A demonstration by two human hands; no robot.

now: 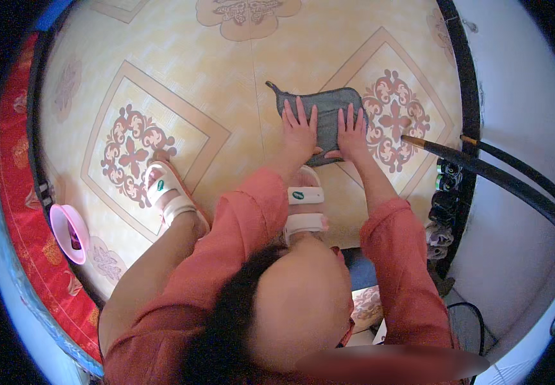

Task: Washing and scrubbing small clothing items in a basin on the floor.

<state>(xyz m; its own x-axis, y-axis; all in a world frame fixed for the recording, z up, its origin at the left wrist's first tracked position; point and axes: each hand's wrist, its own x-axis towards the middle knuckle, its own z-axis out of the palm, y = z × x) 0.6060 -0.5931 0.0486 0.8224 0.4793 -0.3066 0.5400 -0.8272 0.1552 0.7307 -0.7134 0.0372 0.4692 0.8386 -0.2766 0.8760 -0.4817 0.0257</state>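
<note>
A dark grey cloth [328, 103], roughly square with a small loop at its upper left corner, lies spread on the patterned floor [239, 96]. My left hand [300, 129] rests flat on the cloth's left side, fingers extended and slightly apart. On its right side lies my right hand [352, 134], also palm down with the fingers spread. Both thumbs point inward near the lower edge. Neither hand is closed around the cloth, and part of it is hidden beneath the palms.
White sandals [306, 195] are on my feet, one just below the cloth. A pink plastic basin [69, 234] stands at left beside red patterned fabric [22, 192]. Dark curved legs [489, 168] reach in from the right, near several shoes [443, 207] along the wall.
</note>
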